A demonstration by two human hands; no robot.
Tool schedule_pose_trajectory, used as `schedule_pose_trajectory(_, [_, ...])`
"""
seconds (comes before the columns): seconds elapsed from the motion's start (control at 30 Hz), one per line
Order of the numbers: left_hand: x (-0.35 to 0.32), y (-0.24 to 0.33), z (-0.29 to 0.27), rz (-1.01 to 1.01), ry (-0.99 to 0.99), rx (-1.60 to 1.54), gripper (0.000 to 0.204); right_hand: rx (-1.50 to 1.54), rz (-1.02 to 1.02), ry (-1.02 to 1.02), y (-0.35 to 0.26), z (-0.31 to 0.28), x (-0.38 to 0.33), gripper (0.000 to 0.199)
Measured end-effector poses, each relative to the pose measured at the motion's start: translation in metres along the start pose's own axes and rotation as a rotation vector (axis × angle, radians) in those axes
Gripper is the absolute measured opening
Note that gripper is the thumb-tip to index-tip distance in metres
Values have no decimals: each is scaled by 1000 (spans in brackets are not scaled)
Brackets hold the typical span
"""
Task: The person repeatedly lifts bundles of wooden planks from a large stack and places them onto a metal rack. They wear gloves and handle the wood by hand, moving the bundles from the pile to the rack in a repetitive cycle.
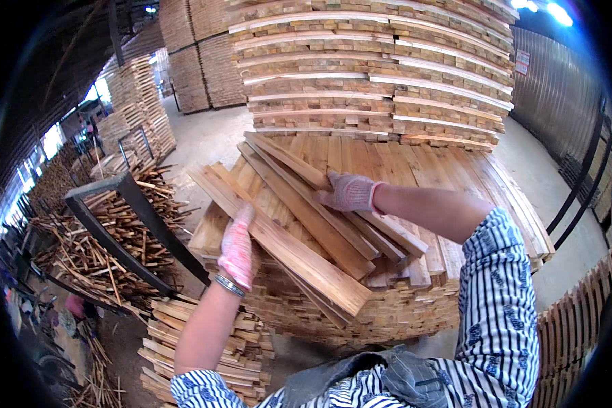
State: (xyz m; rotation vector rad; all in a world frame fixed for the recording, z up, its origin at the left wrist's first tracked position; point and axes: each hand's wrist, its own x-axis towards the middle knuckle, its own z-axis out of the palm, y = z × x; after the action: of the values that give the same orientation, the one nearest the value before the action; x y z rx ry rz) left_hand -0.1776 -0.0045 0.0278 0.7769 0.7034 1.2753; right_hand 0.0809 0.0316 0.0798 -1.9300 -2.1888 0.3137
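My left hand point(238, 248), in a pinkish work glove, grips the near edge of a long wooden plank point(279, 241) that lies slanted across the top of a waist-high stack of planks point(449, 170). My right hand point(350, 192), in a grey glove, presses down on another slanted plank point(306, 170) among several loose boards lying crosswise on the stack. Both forearms are bare, with striped sleeves pushed up.
A tall pile of layered boards point(374, 68) rises right behind the stack. A black metal frame point(122, 217) holds thin wood scraps point(88, 258) on the left. Lower board piles point(231, 347) sit below my left arm. Slatted boards point(571, 326) and a corrugated wall point(557, 81) stand right.
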Motion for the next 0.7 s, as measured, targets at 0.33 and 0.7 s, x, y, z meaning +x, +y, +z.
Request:
schedule_pose_trajectory(0.33, [19,-9,-14,1,53,-85,57,-126,-718,-155,35,-13,78,43])
schedule_pose_trajectory(0.7, [12,-6,-8,86,36,-66,57,-183,33,-253,-105,-4,74,96])
